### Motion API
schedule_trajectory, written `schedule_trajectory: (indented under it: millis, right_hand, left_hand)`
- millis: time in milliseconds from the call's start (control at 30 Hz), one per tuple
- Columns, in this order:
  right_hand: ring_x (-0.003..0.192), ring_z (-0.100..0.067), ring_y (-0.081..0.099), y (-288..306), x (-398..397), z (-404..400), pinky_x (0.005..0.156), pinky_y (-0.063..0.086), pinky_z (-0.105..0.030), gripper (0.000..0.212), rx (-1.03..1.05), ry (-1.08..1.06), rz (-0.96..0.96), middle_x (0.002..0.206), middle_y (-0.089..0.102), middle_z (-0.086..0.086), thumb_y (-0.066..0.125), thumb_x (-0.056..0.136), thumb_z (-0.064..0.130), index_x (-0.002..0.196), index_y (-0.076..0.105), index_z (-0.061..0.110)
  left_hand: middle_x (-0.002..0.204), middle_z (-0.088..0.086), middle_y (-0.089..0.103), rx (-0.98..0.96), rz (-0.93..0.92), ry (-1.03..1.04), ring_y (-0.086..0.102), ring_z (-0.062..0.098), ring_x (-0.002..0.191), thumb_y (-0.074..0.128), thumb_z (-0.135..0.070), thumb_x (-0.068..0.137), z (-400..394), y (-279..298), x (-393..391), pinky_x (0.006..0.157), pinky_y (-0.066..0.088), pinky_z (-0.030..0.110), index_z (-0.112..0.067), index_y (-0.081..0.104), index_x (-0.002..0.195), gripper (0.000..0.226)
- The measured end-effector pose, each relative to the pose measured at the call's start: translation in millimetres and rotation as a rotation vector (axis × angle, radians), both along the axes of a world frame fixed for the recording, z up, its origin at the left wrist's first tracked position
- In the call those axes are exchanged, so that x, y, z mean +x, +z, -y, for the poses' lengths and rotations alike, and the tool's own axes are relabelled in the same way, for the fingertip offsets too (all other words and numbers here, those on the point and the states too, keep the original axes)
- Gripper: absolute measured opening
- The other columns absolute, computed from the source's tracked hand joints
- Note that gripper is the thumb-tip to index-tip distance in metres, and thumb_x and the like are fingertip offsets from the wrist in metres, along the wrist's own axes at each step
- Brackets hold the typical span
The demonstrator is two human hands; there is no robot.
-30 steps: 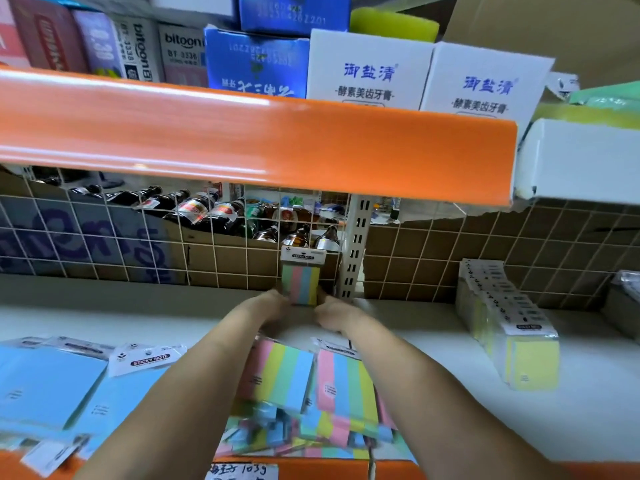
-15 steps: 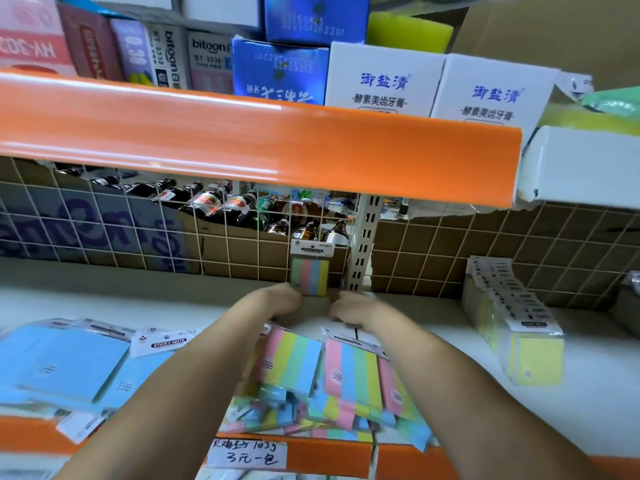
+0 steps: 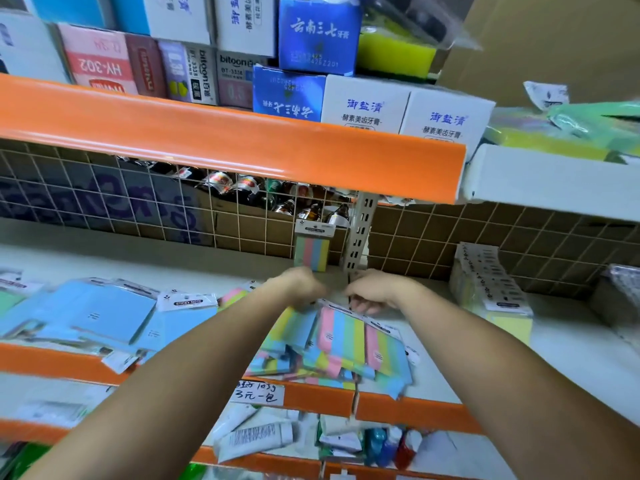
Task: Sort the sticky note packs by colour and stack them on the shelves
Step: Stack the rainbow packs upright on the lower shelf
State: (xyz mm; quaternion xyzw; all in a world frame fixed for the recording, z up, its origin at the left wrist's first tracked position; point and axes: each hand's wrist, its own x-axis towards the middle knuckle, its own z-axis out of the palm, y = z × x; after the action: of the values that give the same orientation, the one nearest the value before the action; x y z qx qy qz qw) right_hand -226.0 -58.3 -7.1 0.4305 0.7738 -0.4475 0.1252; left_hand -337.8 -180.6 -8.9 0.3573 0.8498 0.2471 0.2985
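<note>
One multicolour striped sticky note pack (image 3: 311,249) stands upright against the wire grid at the back of the white shelf (image 3: 571,358). My left hand (image 3: 301,284) and my right hand (image 3: 374,292) hover just below it, apart from it, with loosely curled fingers that hold nothing. The left one is blurred. Under my hands lies a loose pile of multicolour packs (image 3: 346,341). Blue packs (image 3: 93,317) lie scattered on the left. To the right stands a neat row of yellow packs (image 3: 491,296).
An orange-edged upper shelf (image 3: 225,140) with boxes hangs low overhead. A slotted metal post (image 3: 360,233) stands right beside the upright pack. The wire grid (image 3: 104,209) closes the back. A handwritten price tag (image 3: 258,393) sits on the front edge; tubes (image 3: 256,436) lie on the shelf below.
Both hands have let go of the upright multicolour pack and drawn back toward the pile. The pack stays standing against the grid. My head has tilted, bringing the lower shelf into view.
</note>
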Motion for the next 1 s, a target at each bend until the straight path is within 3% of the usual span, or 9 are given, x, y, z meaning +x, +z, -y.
schedule_trajectory:
  millis: [100,200,267,333,433,567,633,767,1000]
  right_hand:
    - [0.047,-0.008,0.032,2.6,7.5,2.5,0.045,0.024,-0.018,0.017,-0.087,0.051,0.096,0.06,0.038,0.002,0.046,0.096,0.02,0.079,0.045,0.019]
    - [0.051,-0.006,0.051,5.5,14.6,7.8,0.046,0.042,-0.015,0.021,-0.017,0.058,0.18,0.063,0.05,0.004,0.051,0.094,0.034,0.08,0.052,0.019]
    - [0.055,-0.008,0.059,5.7,18.7,10.2,0.05,0.05,-0.016,0.029,-0.003,0.068,0.205,0.066,0.055,0.003,0.055,0.092,0.044,0.081,0.055,0.017]
    - [0.056,-0.01,0.063,5.8,21.8,11.5,0.052,0.052,-0.017,0.038,-0.018,0.06,0.224,0.065,0.056,0.002,0.056,0.09,0.052,0.08,0.054,0.016]
    - [0.053,-0.01,0.067,6.5,26.2,12.0,0.047,0.052,-0.017,0.046,-0.036,0.041,0.233,0.062,0.059,0.001,0.057,0.087,0.06,0.092,0.055,0.014]
    - [0.057,-0.011,0.069,5.8,26.8,12.7,0.049,0.054,-0.019,0.058,-0.069,0.019,0.19,0.064,0.068,-0.001,0.058,0.088,0.056,0.119,0.058,0.007]
    - [0.062,-0.012,0.07,5.9,26.0,12.6,0.055,0.056,-0.02,0.058,-0.116,-0.015,0.145,0.071,0.072,-0.003,0.06,0.088,0.054,0.121,0.058,0.006]
    - [0.065,-0.009,0.064,9.9,25.3,10.7,0.062,0.051,-0.019,0.04,-0.131,-0.037,0.092,0.075,0.068,0.0,0.061,0.088,0.053,0.096,0.066,0.015]
    - [0.079,-0.015,0.068,10.6,17.7,7.6,0.066,0.057,-0.022,0.034,-0.212,-0.091,-0.123,0.101,0.069,-0.008,0.063,0.093,0.025,0.124,0.058,0.011]
  left_hand:
    - [0.092,0.005,0.06,-0.03,0.028,-0.004,0.057,0.022,0.082,0.07,-0.034,0.079,4.0,-6.7,8.9,0.075,0.05,0.032,-0.011,0.063,0.096,0.029]
    - [0.089,0.01,0.062,-0.041,0.028,0.042,0.06,0.024,0.081,0.074,-0.034,0.075,3.0,-11.7,17.3,0.063,0.047,0.028,-0.008,0.061,0.085,0.031]
    - [0.09,0.01,0.066,0.0,0.014,0.083,0.063,0.027,0.092,0.07,-0.032,0.074,2.6,-14.4,21.8,0.088,0.049,0.035,-0.008,0.064,0.081,0.026]
    - [0.084,0.007,0.068,0.012,-0.025,0.118,0.061,0.028,0.103,0.061,-0.031,0.074,2.5,-16.9,22.3,0.114,0.019,0.055,-0.012,0.067,0.074,0.02]
    - [0.107,0.009,0.068,-0.036,-0.109,0.096,0.045,0.025,0.128,0.053,-0.027,0.084,3.2,-18.4,22.0,0.109,-0.018,0.055,-0.016,0.069,0.082,0.02]
    - [0.088,0.009,0.066,0.094,-0.1,0.133,0.056,0.025,0.106,0.05,-0.02,0.088,9.0,-11.6,24.8,0.116,-0.006,0.046,-0.016,0.059,0.071,0.02]
    - [0.086,0.009,0.066,0.182,-0.05,0.201,0.057,0.027,0.097,0.05,-0.018,0.089,8.1,-13.5,23.8,0.118,0.014,0.044,-0.015,0.058,0.071,0.02]
    - [0.098,0.013,0.068,0.343,0.131,0.331,0.063,0.032,0.093,0.05,-0.018,0.089,6.8,-11.3,23.2,0.088,0.052,0.04,-0.008,0.067,0.094,0.021]
    - [0.069,0.006,0.054,0.442,0.26,0.528,0.052,0.022,0.06,0.046,-0.014,0.092,0.6,0.6,11.7,0.044,0.034,0.022,-0.01,0.056,0.072,0.023]
